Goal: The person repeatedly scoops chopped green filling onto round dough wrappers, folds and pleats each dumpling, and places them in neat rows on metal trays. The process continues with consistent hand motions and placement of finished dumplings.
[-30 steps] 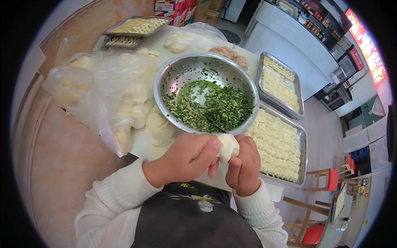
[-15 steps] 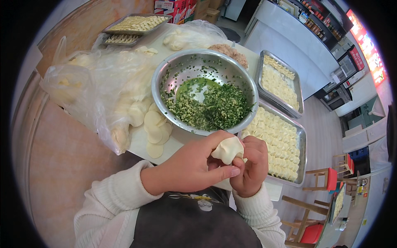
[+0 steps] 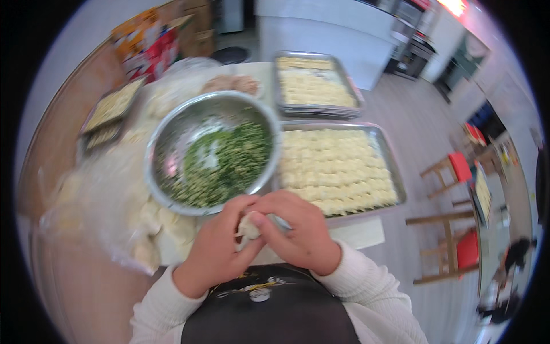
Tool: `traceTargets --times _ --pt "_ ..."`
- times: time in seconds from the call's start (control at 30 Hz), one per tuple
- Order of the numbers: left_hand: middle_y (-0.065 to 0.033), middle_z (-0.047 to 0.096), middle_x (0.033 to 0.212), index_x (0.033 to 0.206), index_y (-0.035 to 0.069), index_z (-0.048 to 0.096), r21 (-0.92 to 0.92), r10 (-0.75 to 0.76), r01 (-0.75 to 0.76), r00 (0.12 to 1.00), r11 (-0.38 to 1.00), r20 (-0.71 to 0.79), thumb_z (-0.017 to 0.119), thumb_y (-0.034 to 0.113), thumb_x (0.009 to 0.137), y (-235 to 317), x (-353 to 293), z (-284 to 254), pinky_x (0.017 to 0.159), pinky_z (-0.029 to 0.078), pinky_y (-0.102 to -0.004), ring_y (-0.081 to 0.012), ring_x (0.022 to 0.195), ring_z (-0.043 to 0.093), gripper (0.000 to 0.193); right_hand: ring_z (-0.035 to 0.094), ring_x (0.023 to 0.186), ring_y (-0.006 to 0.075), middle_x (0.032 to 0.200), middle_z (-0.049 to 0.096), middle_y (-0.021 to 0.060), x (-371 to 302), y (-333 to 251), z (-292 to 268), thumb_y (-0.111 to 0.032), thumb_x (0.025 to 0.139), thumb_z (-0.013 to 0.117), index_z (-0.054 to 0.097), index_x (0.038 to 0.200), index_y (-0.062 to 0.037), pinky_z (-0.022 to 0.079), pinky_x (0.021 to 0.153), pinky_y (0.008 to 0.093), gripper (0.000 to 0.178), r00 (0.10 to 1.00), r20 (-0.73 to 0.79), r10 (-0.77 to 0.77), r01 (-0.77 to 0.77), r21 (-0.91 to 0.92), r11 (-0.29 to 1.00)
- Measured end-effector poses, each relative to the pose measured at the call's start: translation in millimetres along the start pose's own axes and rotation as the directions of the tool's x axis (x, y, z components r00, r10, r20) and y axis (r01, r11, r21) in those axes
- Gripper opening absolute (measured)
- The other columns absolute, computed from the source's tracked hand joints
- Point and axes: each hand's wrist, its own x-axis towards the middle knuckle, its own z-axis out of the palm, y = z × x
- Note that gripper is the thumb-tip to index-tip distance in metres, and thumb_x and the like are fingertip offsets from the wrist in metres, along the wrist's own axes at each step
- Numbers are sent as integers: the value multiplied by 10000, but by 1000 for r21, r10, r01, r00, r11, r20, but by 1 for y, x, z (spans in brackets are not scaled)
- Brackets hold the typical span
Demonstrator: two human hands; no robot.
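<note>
Between both hands, just in front of the steel bowl, is a pale dumpling [image 3: 248,227], partly covered by fingers. My left hand [image 3: 215,247] is closed around its left side. From the right, my right hand [image 3: 301,229] presses the dough with thumb and fingers. The steel bowl [image 3: 166,135] holds a green chopped filling [image 3: 235,166] with some liquid. Right of it lies a metal tray [image 3: 396,182] covered with rows of pale dumplings [image 3: 338,166]. Loose round wrappers [image 3: 177,227] lie left of my hands, by a clear plastic bag [image 3: 97,212].
Behind the dumpling tray stand stacked trays [image 3: 354,92] with more dumplings. Pinkish minced meat [image 3: 229,85] sits behind the bowl. Further trays [image 3: 113,114] stand at the table's left edge. Wooden stools with red seats [image 3: 460,166] are off to the right.
My view has swung to the right, so table, bowl and trays appear shifted left and turned. The hands have closed further over the dumpling, with the right hand now reaching across it.
</note>
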Motion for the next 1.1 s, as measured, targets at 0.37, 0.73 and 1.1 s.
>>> traceTargets --times 0.37,0.73,1.1 --pt "-24 577 697 1170 34 549 35 -72 74 995 997 -63 745 91 788 -20 9 0 554 411 -234 -107 583 494 433 641 602 204 772 689 145 -39 170 -215 -262 913 589 684 913 27 505 596 341 304 670 -475 570 -734 -305 607" --pt "-2 542 725 1093 6 587 -8 -233 246 908 969 -347 656 102 883 -51 -23 -34 652 412 -220 -83 682 505 240 634 833 376 871 673 191 -26 259 -243 -275 892 585 674 917 -27 491 741 460 265 767 -454 454 -626 -687 370" --pt "-22 548 861 1084 -8 564 -44 -352 406 727 913 -589 532 167 972 -152 -104 -48 654 442 -280 -125 754 516 210 635 924 376 983 672 185 -25 250 -236 -288 898 569 630 1046 -72 494 800 483 269 657 -450 605 -702 -658 273"
